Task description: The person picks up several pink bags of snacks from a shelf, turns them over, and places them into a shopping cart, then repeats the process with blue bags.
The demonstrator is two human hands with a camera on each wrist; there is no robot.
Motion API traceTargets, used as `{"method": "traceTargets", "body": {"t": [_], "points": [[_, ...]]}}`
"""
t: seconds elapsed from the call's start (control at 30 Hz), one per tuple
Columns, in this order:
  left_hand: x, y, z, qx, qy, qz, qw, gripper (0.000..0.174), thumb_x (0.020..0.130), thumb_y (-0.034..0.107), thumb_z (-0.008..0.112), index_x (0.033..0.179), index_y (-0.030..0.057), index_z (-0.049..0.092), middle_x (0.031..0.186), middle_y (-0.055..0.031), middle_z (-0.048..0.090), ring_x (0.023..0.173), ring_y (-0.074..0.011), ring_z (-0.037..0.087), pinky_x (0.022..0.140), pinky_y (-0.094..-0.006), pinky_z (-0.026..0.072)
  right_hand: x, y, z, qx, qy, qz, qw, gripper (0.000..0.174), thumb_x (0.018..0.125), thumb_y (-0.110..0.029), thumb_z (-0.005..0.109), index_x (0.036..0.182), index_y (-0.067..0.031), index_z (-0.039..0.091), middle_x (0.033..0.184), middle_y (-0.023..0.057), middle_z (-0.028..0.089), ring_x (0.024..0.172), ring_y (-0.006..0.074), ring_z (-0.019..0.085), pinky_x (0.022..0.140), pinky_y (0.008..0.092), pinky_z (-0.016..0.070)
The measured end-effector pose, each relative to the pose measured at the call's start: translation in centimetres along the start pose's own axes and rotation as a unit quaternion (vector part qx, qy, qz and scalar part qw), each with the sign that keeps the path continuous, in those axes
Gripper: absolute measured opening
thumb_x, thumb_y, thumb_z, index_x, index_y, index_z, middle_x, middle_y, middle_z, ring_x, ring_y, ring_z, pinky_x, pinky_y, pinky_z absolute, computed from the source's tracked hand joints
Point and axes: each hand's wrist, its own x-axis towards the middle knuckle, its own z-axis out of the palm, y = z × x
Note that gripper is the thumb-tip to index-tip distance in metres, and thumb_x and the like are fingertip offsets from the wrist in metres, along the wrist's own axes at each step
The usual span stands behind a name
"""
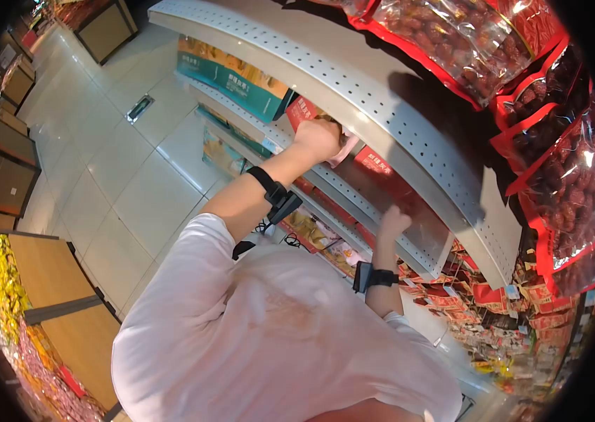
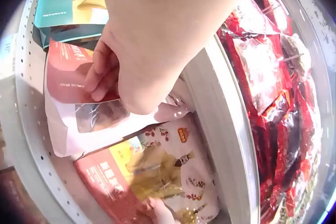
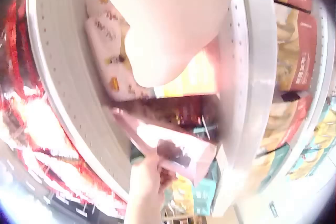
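Note:
My left hand (image 1: 318,139) grips a red-and-white package (image 2: 65,74) by its red top, fingers curled at its edge. In the right wrist view this package (image 3: 181,148) stands tilted in the left hand (image 3: 144,182). Beside it on the shelf lies another package (image 2: 107,182), red and pale with a yellow picture. My right hand (image 1: 393,221) is farther right along the shelf. It is at that second package's lower part in the left wrist view, and covers part of a pale package (image 3: 118,58) in the right wrist view; its fingers are mostly hidden.
A perforated white shelf edge (image 1: 353,112) runs above both hands. Red bags of dried fruit (image 1: 445,42) lie on the upper level. Teal packages (image 1: 230,83) stand left of the left hand. Lower shelves hold more packages. Wooden display stands (image 1: 65,274) and tiled floor (image 1: 114,183) are at left.

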Motion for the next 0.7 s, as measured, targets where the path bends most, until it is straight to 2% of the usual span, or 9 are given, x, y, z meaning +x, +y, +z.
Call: {"method": "traceTargets", "body": {"t": [0.03,0.1,0.17,0.27,0.37,0.5,0.53,0.67,0.7], "points": [[-0.9,0.3,-0.4,0.002,-0.002,-0.007,1.0,0.029,0.079,0.032,0.054,0.085,0.0062,0.067,0.081,-0.0151,0.066,0.075,-0.0292,0.066,0.065,-0.0404,0.0519,-1.1,1.5,-1.0,-0.333,-0.126,-0.046,0.933,0.043,0.084,-0.017,0.062,0.122,-0.002,0.048,0.116,0.0145,0.057,0.102,0.021,0.055,0.09,0.032,0.0418],[-2.5,1.0,-0.3,-0.019,0.022,0.003,1.0,0.03,0.078,0.032,0.054,0.072,0.0057,0.067,0.074,-0.0151,0.066,0.07,-0.0296,0.066,0.061,-0.0415,0.052,-5.2,-1.2,6.0,-0.298,-0.276,-0.07,0.911,0.047,0.087,-0.018,0.058,0.128,-0.003,0.041,0.123,0.0144,0.051,0.109,0.0204,0.05,0.096,0.0334,0.0368],[-4.0,1.2,1.5,-0.011,0.065,0.052,0.997,0.03,0.074,0.033,0.057,0.066,0.0058,0.067,0.068,-0.0143,0.065,0.063,-0.0293,0.065,0.056,-0.0419,0.0516,-7.9,-3.5,9.9,-0.094,-0.347,0.061,0.931,0.052,0.09,-0.018,0.055,0.134,-0.0046,0.033,0.129,0.012,0.044,0.115,0.0207,0.044,0.098,0.0345,0.0334],[-6.4,2.2,0.9,-0.01,0.046,0.089,0.995,0.029,0.072,0.033,0.058,0.062,0.0064,0.064,0.064,-0.0145,0.064,0.061,-0.0294,0.065,0.052,-0.042,0.0503,-8.6,-5.8,13.3,-0.005,-0.348,0.21,0.914,0.06,0.091,-0.02,0.055,0.138,-0.0064,0.02,0.127,0.0088,0.041,0.117,0.0188,0.04,0.096,0.034,0.0355],[-9.2,2.7,1.3,-0.022,0.11,0.153,0.982,0.02,0.068,0.026,0.058,0.06,0.0089,0.063,0.06,-0.0119,0.062,0.059,-0.0269,0.062,0.076,-0.0444,0.0481,-10.5,-7.3,13.2,-0.015,-0.368,0.182,0.912,0.054,0.093,-0.03,0.051,0.137,-0.0131,0.024,0.122,0.0058,0.046,0.108,0.0174,0.051,0.087,0.0353,0.0456],[-13.8,1.9,1.8,-0.023,0.174,0.215,0.961,0.017,0.067,0.024,0.057,0.058,0.0099,0.062,0.059,-0.0099,0.061,0.058,-0.0267,0.06,0.089,-0.0501,0.041,-14.5,-9.8,11.2,-0.021,-0.332,0.272,0.903,0.041,0.092,-0.027,0.052,0.128,-0.0129,0.036,0.114,0.0058,0.053,0.101,0.0181,0.056,0.083,0.0365,0.0486],[-14.9,1.5,2.5,-0.056,0.158,0.238,0.957,0.017,0.067,0.023,0.057,0.058,0.0099,0.062,0.059,-0.0097,0.061,0.059,-0.0273,0.061,0.091,-0.0524,0.039,-15.5,-10.3,10.3,-0.035,-0.325,0.3,0.896,0.03,0.091,-0.025,0.052,0.116,-0.0106,0.047,0.104,0.0042,0.058,0.097,0.017,0.058,0.081,0.0345,0.0488],[-19.9,0.4,2.4,-0.088,0.033,0.295,0.951,0.019,0.073,0.023,0.054,0.065,0.0085,0.064,0.064,-0.0112,0.061,0.068,-0.0287,0.062,0.095,-0.0572,0.0337,-19.4,-9.5,6.4,-0.04,-0.29,0.386,0.875,0.037,0.087,-0.018,0.055,0.12,-0.007,0.044,0.108,0.0049,0.056,0.097,0.0145,0.056,0.08,0.0293,0.0477],[-21.2,-0.3,1.8,-0.108,-0.017,0.299,0.948,0.02,0.076,0.024,0.054,0.068,0.008,0.064,0.066,-0.0117,0.061,0.071,-0.0286,0.062,0.095,-0.0579,0.0326,-20.9,-9.2,5.5,-0.039,-0.284,0.391,0.875,0.027,0.087,-0.02,0.053,0.11,-0.0066,0.05,0.102,0.0048,0.058,0.094,0.0154,0.058,0.079,0.0302,0.0481]]}}
